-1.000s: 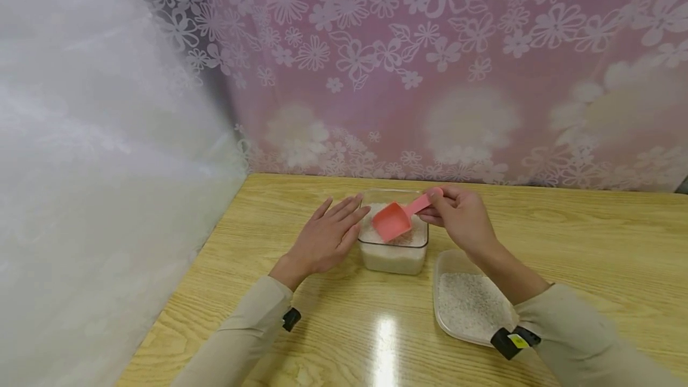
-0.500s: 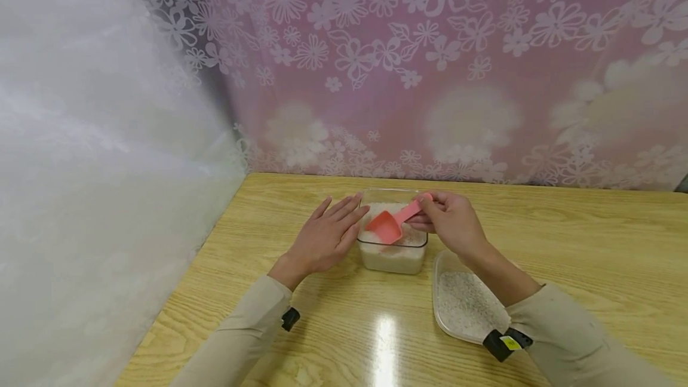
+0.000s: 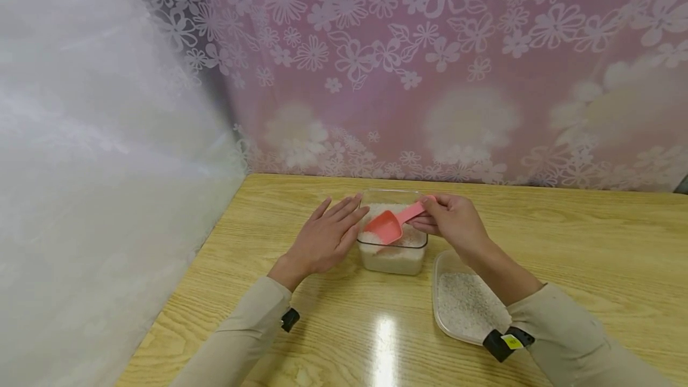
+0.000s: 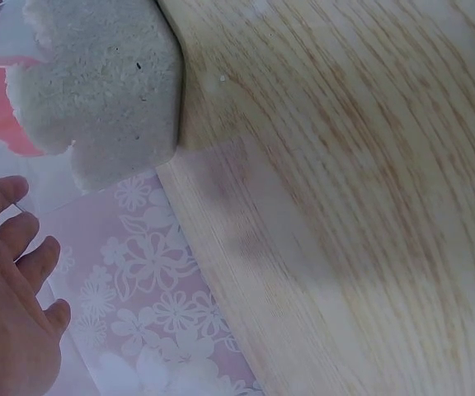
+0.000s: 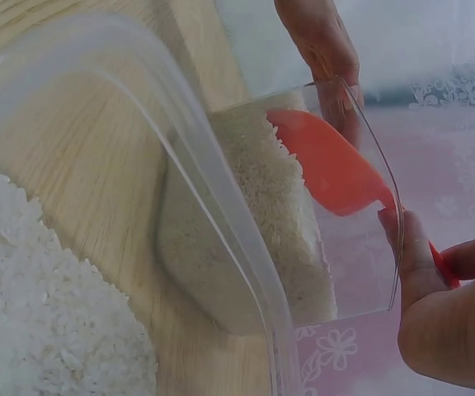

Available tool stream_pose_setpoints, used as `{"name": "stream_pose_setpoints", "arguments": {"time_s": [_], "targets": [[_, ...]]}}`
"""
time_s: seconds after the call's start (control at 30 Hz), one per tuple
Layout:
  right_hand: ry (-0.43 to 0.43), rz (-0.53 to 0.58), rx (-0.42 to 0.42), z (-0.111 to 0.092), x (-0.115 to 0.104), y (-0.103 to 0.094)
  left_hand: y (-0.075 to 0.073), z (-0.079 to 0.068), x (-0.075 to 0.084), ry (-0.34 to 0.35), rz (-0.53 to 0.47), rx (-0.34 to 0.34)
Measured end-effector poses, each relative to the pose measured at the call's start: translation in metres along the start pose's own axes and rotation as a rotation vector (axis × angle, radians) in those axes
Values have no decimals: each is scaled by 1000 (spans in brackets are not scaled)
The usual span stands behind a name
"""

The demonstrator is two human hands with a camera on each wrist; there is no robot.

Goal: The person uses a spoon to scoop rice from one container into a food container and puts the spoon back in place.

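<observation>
A pink scoop is tilted in a clear square container of white rice, its bowl partly sunk in the grains. My right hand pinches its handle between thumb and fingers, above the container's right rim. In the right wrist view, the scoop has its front edge dug into the rice. With fingers extended, my left hand rests against the container's left side. The left wrist view shows this hand beside the clear wall, with rice behind it.
A second, wider translucent container with rice stands at the front right, beneath my right forearm. The wooden table meets a pink floral curtain at its back edge. A whitish sheet hangs on the left.
The scoop has moved down and left from above the rice into it, and grains now lie at its front edge. My right hand shifted left with it. The left hand has stayed put.
</observation>
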State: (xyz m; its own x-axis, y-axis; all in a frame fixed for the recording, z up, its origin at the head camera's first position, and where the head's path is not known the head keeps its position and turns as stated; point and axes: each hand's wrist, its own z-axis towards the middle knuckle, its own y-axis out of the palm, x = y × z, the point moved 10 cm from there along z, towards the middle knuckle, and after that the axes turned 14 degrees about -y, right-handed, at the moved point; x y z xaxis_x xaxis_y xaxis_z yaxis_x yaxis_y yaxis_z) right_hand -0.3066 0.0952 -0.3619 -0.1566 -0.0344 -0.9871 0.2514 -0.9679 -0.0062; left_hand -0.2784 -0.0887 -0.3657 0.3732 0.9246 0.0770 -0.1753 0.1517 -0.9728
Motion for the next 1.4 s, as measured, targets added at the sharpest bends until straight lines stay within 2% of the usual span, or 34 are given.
{"name": "stream_pose_setpoints", "arguments": {"time_s": [0.27, 0.67, 0.93, 1.4], "targets": [[27, 98, 1, -4, 2, -5, 0, 0, 0, -5, -11, -6], [98, 355, 41, -7, 11, -18, 0, 0, 0, -4, -21, -3], [147, 475, 75, -10, 13, -28, -1, 0, 1, -5, -31, -1], [137, 633, 77, -21, 2, -54, 0, 0, 0, -14, -47, -2]]}}
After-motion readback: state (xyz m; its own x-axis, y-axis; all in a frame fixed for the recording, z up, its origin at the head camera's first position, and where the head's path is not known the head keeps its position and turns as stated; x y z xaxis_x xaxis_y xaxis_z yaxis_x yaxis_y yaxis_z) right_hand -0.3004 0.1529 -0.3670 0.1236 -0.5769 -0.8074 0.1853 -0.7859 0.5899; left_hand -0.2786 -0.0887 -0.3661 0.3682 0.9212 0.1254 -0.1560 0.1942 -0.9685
